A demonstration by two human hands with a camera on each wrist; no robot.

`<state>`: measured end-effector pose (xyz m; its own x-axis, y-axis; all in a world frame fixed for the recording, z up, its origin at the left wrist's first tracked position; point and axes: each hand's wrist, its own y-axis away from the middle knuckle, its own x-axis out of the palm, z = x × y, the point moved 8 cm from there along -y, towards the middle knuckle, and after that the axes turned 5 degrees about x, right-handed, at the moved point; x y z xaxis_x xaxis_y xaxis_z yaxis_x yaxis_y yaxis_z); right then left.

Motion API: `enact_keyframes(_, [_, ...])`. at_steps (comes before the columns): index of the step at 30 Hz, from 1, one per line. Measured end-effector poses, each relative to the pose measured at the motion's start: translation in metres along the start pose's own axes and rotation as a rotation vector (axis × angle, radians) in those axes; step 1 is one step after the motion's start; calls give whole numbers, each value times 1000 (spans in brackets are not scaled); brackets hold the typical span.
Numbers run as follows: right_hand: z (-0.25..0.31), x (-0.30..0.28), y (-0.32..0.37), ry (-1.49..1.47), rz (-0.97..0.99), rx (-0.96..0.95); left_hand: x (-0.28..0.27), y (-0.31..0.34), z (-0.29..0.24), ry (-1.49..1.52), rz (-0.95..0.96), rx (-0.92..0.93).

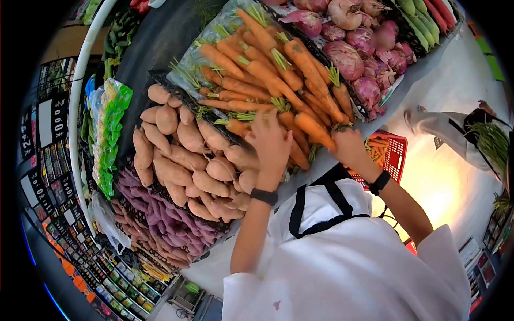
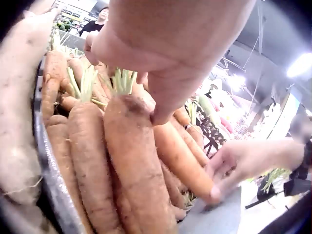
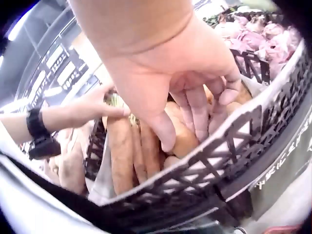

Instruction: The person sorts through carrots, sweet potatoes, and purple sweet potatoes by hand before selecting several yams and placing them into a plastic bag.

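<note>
Orange carrots (image 1: 267, 77) with short green tops lie heaped in a black crate. My left hand (image 1: 270, 144) is over their near left part, fingers spread and bent down among the tops; in the left wrist view its thumb touches a carrot (image 2: 178, 151), and the other fingertips are partly hidden. My right hand (image 1: 356, 155) is at the heap's near right edge, pinching the tip of a carrot (image 1: 315, 130) between thumb and fingers. From the right wrist view, the right thumb lies on one side of that carrot (image 3: 183, 139), fingers on the other.
Sweet potatoes (image 1: 174, 168) fill the crate to the left, with purple ones (image 1: 160, 214) beyond. Red onions (image 1: 369, 48) lie to the right. The crate's lattice rim (image 3: 209, 161) rises beside my right hand. A red basket (image 1: 395, 158) holding carrots stands below, right.
</note>
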<state>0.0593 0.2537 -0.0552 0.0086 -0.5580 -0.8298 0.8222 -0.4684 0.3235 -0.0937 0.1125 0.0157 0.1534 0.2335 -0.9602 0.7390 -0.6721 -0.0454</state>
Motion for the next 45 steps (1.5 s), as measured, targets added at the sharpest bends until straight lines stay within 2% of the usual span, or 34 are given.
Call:
enact_keyframes(1, [6, 3, 5, 222, -50, -114, 4, -5, -5, 6, 55, 12])
enact_keyframes(2, [2, 8, 6, 225, -52, -104, 10, -6, -8, 13, 58, 20])
enact_keyframes(4, [8, 27, -1, 241, 20, -135, 20, -8, -21, -191, 4, 186])
enact_keyframes(5, [11, 33, -3, 238, 15, -133, 29, -10, -21, -204, 55, 224])
enact_keyframes(7, [18, 53, -7, 223, 216, -112, 25, -12, -28, -161, 60, 230])
enact_keyframes(11, [20, 25, -10, 179, 229, 0, 21, -17, -36, -58, 29, 247])
enact_keyframes(13, [15, -23, -19, -56, -37, -17, 21, -18, -34, -21, 13, 250])
enact_keyframes(14, [13, -30, -25, -56, -34, -19, 24, -20, -35, -70, 36, 292])
enact_keyframes(16, [11, -70, -31, -103, -420, -87, 23, -22, -36, -121, 55, 334])
enact_keyframes(17, [8, -67, -34, -105, -422, -86, 23, -23, -31, -116, 82, 288])
enact_keyframes(19, [-1, -55, -42, -102, -336, -3, 18, -25, -27, -111, 109, 245])
enact_keyframes(21, [-4, -53, -47, -112, -320, 29, 7, -19, -23, -204, 79, 215])
enact_keyframes(26, [-18, -50, -48, -99, -261, 101, -8, -17, -9, -201, 162, 114])
enact_keyframes(28, [-36, -33, -45, -470, 80, 183, -9, -17, -22, -226, 137, 274])
enact_keyframes(29, [-39, -37, -43, -468, 80, 179, -6, -18, -24, -226, 134, 270])
enact_keyframes(31, [-45, -32, -33, -491, 162, 261, -3, -15, -43, -112, 66, 422])
enact_keyframes(32, [-42, -28, -30, -494, 161, 265, 1, -15, -45, -112, 69, 427])
enact_keyframes(34, [-13, -25, -29, -428, 140, 129, 1, -18, -46, 94, 7, 375])
enact_keyframes(35, [5, -21, -26, -411, 208, 65, 0, -18, -50, 98, 10, 384])
enact_keyframes(36, [16, -3, -24, -387, 160, -7, -10, -17, -59, 156, 4, 435])
enact_keyframes(38, [34, 31, -16, -318, 291, -44, -13, -16, -65, 217, 0, 492])
enact_keyframes(40, [51, 19, -8, -253, 127, -140, 20, -8, -61, 118, 172, 553])
enact_keyframes(41, [46, 13, -9, -250, 126, -141, 30, -3, -57, 69, 166, 573])
enact_keyframes(43, [14, -5, -15, -310, 54, 8, 44, 4, -53, -8, 166, 626])
enact_keyframes(44, [4, -11, -22, -308, 56, 1, 50, 9, -53, -87, 170, 683])
enact_keyframes(45, [-5, -30, -26, -142, -137, -36, 45, 10, -54, -68, 164, 663])
